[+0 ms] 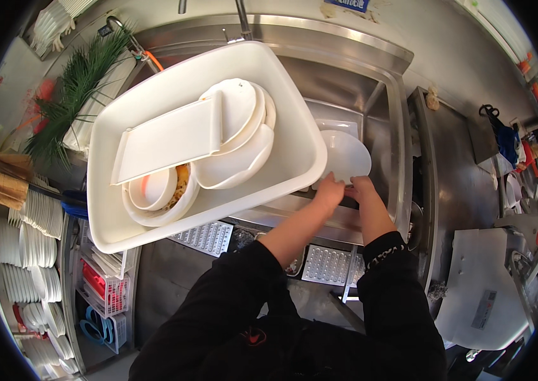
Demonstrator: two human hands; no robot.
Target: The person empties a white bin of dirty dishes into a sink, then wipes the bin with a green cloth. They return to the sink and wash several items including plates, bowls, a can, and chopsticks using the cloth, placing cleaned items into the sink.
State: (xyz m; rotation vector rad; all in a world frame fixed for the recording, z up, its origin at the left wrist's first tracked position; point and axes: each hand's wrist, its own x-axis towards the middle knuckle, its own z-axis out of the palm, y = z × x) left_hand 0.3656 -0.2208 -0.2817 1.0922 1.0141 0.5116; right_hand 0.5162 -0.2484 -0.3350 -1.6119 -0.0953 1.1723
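A white round plate is over the steel sink, toward its right side. My left hand and my right hand are close together at its near edge, fingers closed on the rim. Part of the fingers is hidden behind the hands. Beneath the plate's far side a pale squarish dish shows in the sink. To the left, a big white tub holds a rectangular white tray, oval plates, a wide bowl and a small bowl inside another with brownish food residue.
The tub sits across the sink's left part, under a faucet. Shelves of stacked white plates stand at far left, near green leaves. A steel counter runs along the right. Perforated metal panels lie below the sink's front edge.
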